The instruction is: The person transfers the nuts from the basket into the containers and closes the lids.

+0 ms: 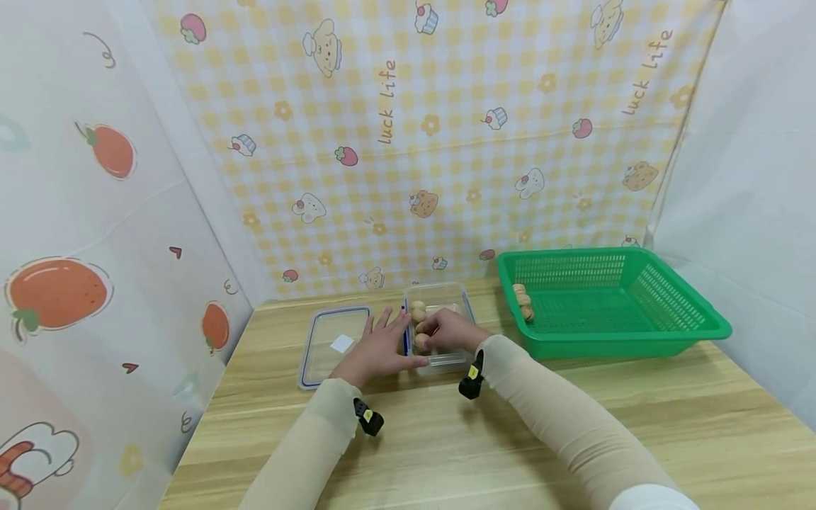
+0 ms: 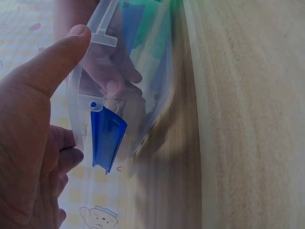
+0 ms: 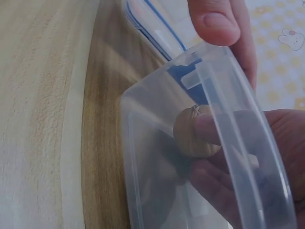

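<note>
A clear plastic box (image 1: pixel 448 360) with blue clips stands on the table, round tan walnuts (image 1: pixel 418 307) lined along its left side. My right hand (image 1: pixel 449 331) reaches inside and pinches a walnut (image 3: pixel 187 132) between thumb and fingers, near the front left corner. That walnut also shows dimly through the box wall in the left wrist view. My left hand (image 1: pixel 380 347) rests against the box's left side with fingers spread and straight. Its thumb (image 2: pixel 66 55) touches the front rim, and a blue clip (image 2: pixel 106 138) hangs beside its fingers.
The clear lid (image 1: pixel 319 348) with a blue seal and a white label lies left of the box. To the right stands a green plastic basket (image 1: pixel 631 346) with several walnuts (image 1: pixel 523 301) along its left wall. A patterned cloth (image 1: pixel 446 163) hangs behind the wooden table (image 1: pixel 440 446).
</note>
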Demonstrator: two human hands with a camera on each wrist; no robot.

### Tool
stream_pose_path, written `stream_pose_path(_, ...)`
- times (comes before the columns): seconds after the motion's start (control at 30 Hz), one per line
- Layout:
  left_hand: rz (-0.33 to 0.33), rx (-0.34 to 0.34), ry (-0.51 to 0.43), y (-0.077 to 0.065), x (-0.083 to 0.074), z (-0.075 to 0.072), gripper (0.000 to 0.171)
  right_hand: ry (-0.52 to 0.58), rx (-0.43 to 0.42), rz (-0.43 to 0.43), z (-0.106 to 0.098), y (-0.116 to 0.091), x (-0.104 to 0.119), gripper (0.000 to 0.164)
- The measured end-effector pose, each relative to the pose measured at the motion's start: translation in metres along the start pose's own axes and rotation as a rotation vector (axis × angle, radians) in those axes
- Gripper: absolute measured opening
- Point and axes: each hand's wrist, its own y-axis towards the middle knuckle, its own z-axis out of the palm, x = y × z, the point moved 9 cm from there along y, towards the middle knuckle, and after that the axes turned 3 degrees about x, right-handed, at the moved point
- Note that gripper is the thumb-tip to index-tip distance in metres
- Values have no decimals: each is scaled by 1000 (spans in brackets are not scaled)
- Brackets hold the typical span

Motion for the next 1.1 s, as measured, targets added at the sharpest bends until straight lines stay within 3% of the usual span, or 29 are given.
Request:
stream_pose_path(0.43,-2,3,4,0,-1,-1,110,-19,1,1,0,1,0,36)
stream_pose_path(0.6,6,-5,19,1,-2,-2,111,-54,-5,9,-9,-2,5,40)
stream_pose_path(0.73,7,-10,28,0,-2,-4,111,-30,-36,17,-33,-6,14,42)
stream_pose_path(0.9,-8,4,13,-2,-1,-4,112,13,-121,-2,-79,-17,26,39)
stream_pose_path(1.1,-8,7,-14,-4,-2,0,110,51,-267,40,-139,-39,15,38)
